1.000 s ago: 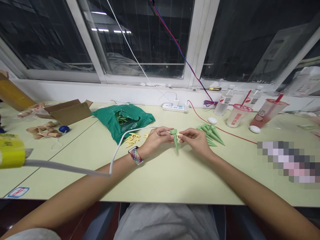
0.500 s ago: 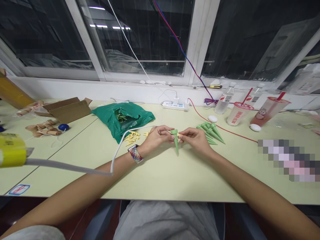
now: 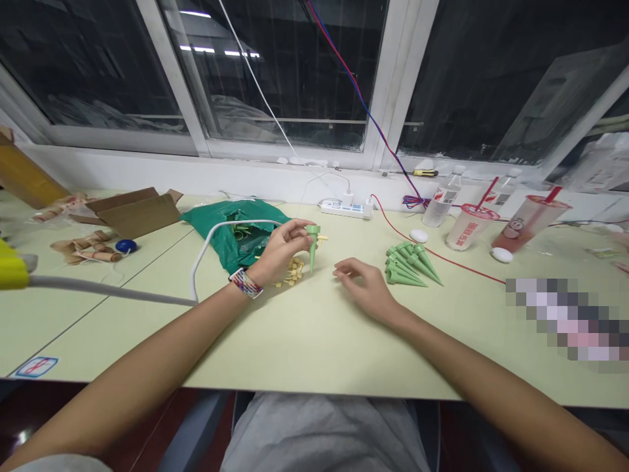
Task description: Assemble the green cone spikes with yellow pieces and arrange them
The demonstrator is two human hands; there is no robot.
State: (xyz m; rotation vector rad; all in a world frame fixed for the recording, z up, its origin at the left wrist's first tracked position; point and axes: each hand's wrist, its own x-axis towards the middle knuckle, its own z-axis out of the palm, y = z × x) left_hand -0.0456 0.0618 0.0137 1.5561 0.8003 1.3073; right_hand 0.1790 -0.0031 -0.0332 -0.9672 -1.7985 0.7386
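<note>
Over the bench (image 3: 304, 347), holding a green spike (image 3: 313, 252) point-down in the pinched fingers of the left hand (image 3: 281, 250), with a yellow peg (image 3: 323, 238) jutting from its side near the top, and holding the right hand (image 3: 368, 290) apart, with fingers slightly parted on nothing visible. Judging by that peg, probably done or nearly done with joining one pair, with more pegs (image 3: 295, 271) loose by the left hand and a heap of spikes (image 3: 410, 261) beyond the right, showing no yellow. Hard to count the pegs partly behind the left hand, or to make out the contents of the bag (image 3: 205, 217) or the depth of the peg's fit.
</note>
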